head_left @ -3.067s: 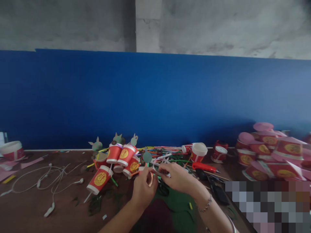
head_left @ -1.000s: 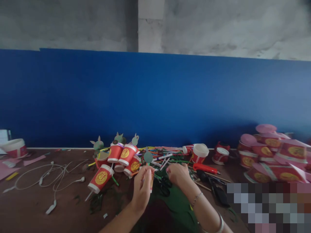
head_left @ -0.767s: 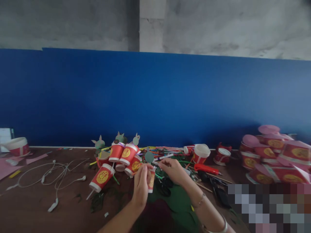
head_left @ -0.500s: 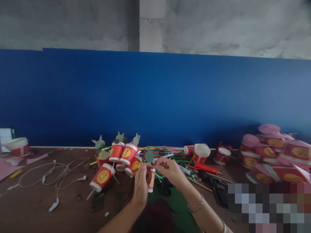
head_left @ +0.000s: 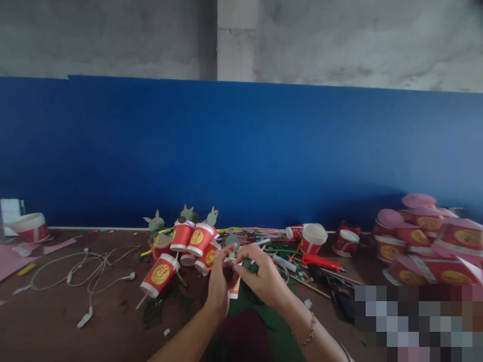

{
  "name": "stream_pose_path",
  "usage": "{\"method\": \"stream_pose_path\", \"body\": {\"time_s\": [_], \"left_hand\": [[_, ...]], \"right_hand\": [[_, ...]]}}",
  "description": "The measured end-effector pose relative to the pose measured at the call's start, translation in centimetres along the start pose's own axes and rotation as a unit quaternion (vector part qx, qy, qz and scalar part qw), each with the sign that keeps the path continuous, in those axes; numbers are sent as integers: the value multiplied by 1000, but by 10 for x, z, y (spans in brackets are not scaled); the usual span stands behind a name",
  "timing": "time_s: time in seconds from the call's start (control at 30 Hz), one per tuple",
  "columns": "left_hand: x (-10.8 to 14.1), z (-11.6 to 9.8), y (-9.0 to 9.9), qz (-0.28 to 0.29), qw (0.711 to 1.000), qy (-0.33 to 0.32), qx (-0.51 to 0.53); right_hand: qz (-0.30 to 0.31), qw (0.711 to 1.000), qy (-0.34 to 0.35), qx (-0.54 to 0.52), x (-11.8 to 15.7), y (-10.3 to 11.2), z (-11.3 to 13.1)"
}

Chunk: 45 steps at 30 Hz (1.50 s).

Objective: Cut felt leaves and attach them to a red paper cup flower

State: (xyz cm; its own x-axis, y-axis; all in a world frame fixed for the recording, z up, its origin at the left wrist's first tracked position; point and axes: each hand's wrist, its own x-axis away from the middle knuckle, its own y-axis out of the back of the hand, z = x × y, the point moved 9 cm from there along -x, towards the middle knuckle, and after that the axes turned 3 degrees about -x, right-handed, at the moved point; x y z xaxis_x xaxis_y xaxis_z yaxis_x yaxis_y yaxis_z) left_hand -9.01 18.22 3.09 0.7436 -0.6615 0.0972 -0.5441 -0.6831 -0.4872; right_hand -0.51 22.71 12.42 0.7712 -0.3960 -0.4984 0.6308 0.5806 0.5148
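My left hand [head_left: 219, 282] is closed around the side of a red and white paper cup [head_left: 234, 290], which is mostly hidden behind it. A round grey-green paper piece [head_left: 231, 243] with a pointed tip stands over the cup, just above my fingers. My right hand [head_left: 257, 271] has its fingertips pinched together at the cup's top, touching or nearly touching my left fingers; what it pinches is too small to make out. Left of my hands lies a cluster of red cups [head_left: 201, 238], some with grey-green eared paper heads [head_left: 212, 217].
White earphones [head_left: 86, 317] and pink paper [head_left: 59, 246] lie at the left. Behind my hands are coloured pipe cleaners [head_left: 260, 233]. A red glue gun [head_left: 321, 262], sticks [head_left: 310, 286] and a white-rimmed cup [head_left: 314, 235] sit right of them. Pink-topped red cups [head_left: 428, 221] are piled far right.
My right hand has moved slightly left and down, closer to my left hand over the cup. The paper piece sits a little lower behind my fingers.
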Motion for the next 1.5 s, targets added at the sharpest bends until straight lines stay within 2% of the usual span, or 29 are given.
{"method": "stream_pose_path", "body": {"time_s": [0.1, 0.2, 0.37, 0.57, 0.77, 0.93, 1.13, 1.23, 1.37, 1.5], "left_hand": [[2, 4, -1, 8, 1000, 1, -27], [2, 9, 0, 1, 999, 2, -39], [3, 16, 4, -27, 998, 23, -61], [3, -3, -10, 63, 989, -88, -103], [-9, -5, 2, 27, 990, -101, -92], [-11, -15, 9, -13, 984, -117, -133], [-10, -15, 11, -27, 978, -131, -162], [-9, -16, 11, -29, 971, -143, -187], [-7, -22, 7, -22, 955, -174, -237], [-1, -29, -2, -2, 923, -221, -315]], "right_hand": [[10, 999, -3, 49, 2, -6, 0], [8, 994, 32, 103, 5, -12, 8], [5, 993, 41, 114, 6, -15, 8], [-46, 989, 37, 135, 3, -2, -5], [-58, 991, 21, 121, 0, 6, -7], [7, 999, -47, 8, -6, 11, -27], [56, 992, -110, -1, -7, 9, -48], [69, 992, -109, -6, -6, 4, -48], [73, 994, -74, 30, -4, 3, -42], [101, 988, -67, 100, 0, 1, -38]]}}
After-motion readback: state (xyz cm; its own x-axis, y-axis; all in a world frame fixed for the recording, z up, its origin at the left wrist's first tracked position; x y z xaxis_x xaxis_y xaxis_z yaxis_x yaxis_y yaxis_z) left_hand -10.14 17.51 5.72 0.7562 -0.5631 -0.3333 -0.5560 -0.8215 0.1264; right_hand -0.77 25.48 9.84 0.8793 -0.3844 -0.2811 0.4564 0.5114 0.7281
